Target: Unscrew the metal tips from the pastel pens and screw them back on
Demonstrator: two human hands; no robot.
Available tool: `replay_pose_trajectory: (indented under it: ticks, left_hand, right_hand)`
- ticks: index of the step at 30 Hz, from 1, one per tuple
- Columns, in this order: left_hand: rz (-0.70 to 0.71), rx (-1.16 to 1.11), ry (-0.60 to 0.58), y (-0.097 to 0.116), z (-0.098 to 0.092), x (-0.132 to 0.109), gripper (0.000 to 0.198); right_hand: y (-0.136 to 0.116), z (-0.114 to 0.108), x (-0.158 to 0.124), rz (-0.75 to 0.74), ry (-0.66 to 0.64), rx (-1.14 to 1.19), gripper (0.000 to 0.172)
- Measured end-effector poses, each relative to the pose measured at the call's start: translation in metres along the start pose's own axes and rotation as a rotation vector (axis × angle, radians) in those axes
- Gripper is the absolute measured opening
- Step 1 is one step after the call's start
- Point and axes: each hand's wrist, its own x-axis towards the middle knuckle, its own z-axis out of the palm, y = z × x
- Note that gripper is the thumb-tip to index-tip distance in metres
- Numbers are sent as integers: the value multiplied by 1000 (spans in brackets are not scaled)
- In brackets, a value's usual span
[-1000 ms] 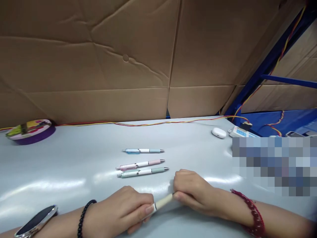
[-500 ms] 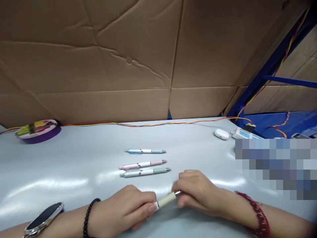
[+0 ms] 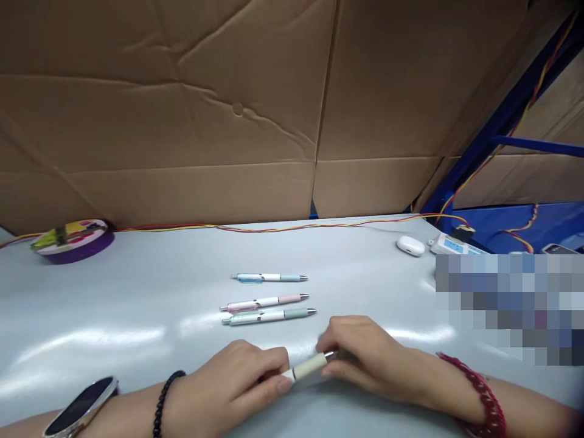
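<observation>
My left hand (image 3: 237,383) is closed around the white barrel of a pen with a cream grip (image 3: 310,366), its metal tip pointing right. The rear of that pen is hidden in the palm. At the other end, my right hand (image 3: 365,353) has its thumb and fingers around the metal tip, partly covering it; its fingertips are slightly blurred. Beyond the hands, three similar pens lie roughly parallel on the table: a blue pen (image 3: 269,278) farthest off, a pink pen (image 3: 264,303), and a green pen (image 3: 269,316) nearest, all with tips to the right.
On the pale table (image 3: 150,292), a round purple-sided box (image 3: 77,241) stands at the far left. A white earbud case (image 3: 410,246) and a power strip (image 3: 456,245) lie at the right. A red and yellow cable (image 3: 255,230) runs along the back before cardboard (image 3: 205,134).
My right thumb has shifted left, closer under the pen's tip. The left hand keeps its hold, its thumb slightly moved. The other pens lie as before.
</observation>
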Motion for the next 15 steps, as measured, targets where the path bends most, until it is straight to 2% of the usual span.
replay_pose_trajectory:
  ticks: [5, 9, 12, 15]
  left_hand:
    - [0, 22, 16, -1, 4, -1, 32]
    - [-20, -43, 33, -3, 4, -5, 25]
    - [120, -27, 34, -4, -2, -7, 43]
    - [288, 120, -30, -5, -6, -6, 57]
  right_hand:
    - [2, 6, 2, -13, -56, -39, 58]
    - [3, 7, 2, 98, -118, 36, 57]
    - [3, 2, 1, 234, -71, 151, 55]
    - [1, -3, 1, 345, -52, 291, 53]
